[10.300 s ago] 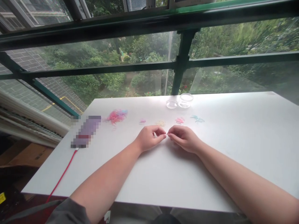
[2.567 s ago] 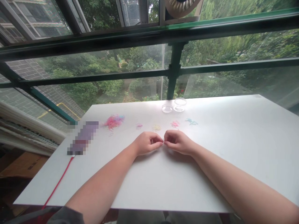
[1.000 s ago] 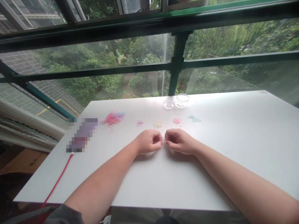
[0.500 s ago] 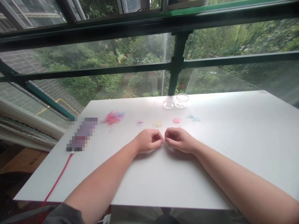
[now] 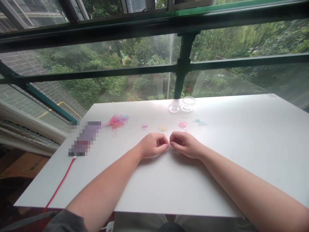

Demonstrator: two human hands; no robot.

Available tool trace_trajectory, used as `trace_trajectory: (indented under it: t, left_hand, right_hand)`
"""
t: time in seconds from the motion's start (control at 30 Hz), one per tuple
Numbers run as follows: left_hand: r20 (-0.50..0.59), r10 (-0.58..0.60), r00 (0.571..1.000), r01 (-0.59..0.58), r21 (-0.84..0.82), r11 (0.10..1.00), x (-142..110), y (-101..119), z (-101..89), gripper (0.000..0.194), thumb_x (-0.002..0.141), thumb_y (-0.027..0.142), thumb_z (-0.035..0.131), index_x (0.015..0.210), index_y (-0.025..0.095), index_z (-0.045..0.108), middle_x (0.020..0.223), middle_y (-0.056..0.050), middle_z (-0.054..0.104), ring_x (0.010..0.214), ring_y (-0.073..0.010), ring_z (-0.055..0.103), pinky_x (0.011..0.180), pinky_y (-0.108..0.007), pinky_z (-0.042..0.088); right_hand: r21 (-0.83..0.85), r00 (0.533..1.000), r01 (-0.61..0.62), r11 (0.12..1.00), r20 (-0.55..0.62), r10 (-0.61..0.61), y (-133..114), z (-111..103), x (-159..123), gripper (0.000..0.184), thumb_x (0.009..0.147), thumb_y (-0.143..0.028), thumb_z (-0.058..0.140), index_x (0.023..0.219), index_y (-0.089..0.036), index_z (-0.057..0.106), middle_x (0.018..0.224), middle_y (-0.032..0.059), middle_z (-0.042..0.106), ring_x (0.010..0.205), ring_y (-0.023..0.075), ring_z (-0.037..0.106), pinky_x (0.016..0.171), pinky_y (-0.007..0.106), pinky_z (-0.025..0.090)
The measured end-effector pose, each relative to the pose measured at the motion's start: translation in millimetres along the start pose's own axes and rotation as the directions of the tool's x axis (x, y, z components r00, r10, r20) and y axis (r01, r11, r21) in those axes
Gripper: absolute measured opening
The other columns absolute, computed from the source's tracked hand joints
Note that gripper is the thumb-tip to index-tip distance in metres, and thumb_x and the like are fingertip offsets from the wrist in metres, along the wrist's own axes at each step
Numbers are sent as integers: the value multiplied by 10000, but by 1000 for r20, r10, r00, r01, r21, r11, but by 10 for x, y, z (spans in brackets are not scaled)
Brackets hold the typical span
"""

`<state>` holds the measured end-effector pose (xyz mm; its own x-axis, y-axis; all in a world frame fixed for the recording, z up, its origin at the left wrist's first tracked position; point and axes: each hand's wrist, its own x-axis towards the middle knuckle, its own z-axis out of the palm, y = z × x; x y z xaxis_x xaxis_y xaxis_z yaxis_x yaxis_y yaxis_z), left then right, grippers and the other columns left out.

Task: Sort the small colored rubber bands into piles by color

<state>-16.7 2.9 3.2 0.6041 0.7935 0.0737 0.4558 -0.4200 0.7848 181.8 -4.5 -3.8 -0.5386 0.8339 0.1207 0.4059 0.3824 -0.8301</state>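
Note:
My left hand (image 5: 154,145) and my right hand (image 5: 184,145) rest near the middle of the white table (image 5: 149,187), fingertips almost touching. Thumb and fingers are pinched together on each; whatever they hold, if anything, is too small to make out. Just beyond them lie small piles of thin elastic bands: purple bands (image 5: 144,127), pale yellow bands (image 5: 163,128), pink bands (image 5: 182,124) and light blue bands (image 5: 200,122). To the left is a larger tangled heap of mixed-colour bands (image 5: 117,121).
A clear round jar (image 5: 188,104) stands near the table's far edge, its apparent lid (image 5: 173,108) lying beside it. At the left, a pixelated flat object (image 5: 85,138) has a red cable (image 5: 60,183) running off the near edge. Green-framed windows rise behind the table.
My right hand has shifted very slightly left, so the two sets of fingertips are a little closer. The bands and the jar stay where they were.

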Motion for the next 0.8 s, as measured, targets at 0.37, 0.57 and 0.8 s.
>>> trace_trajectory:
  t: [0.37, 0.57, 0.8]
  left_hand:
    - [-9, 0, 1000, 0, 7, 1000, -2, 8, -10, 140, 767, 274, 539, 761, 155, 613, 712, -5, 618, 576, -80, 481, 552, -205, 388]
    - [-10, 1, 1000, -1, 0, 1000, -3, 2, -6, 144, 767, 280, 537, 766, 157, 613, 722, -7, 623, 578, -82, 482, 555, -207, 389]
    - [-15, -6, 1000, 6, 4, 1000, 2, -6, -2, 144, 756, 280, 539, 749, 156, 612, 713, -7, 623, 561, -80, 473, 547, -210, 385]
  right_hand:
    - [-23, 1000, 12, 1000, 0, -12, 9, 5, 10, 27, 746, -152, 495, 738, -177, 498, 616, -33, 480, 546, 88, 410, 508, 211, 335]
    - [-31, 1000, 11, 999, -8, -11, 13, 9, 5, 46, 734, -138, 491, 729, -183, 483, 613, -38, 466, 546, 88, 402, 508, 211, 333]
    - [-15, 1000, 3, 1000, 2, -3, 17, -4, 1, 30, 749, -155, 488, 735, -181, 486, 624, -31, 473, 548, 92, 404, 510, 217, 335]
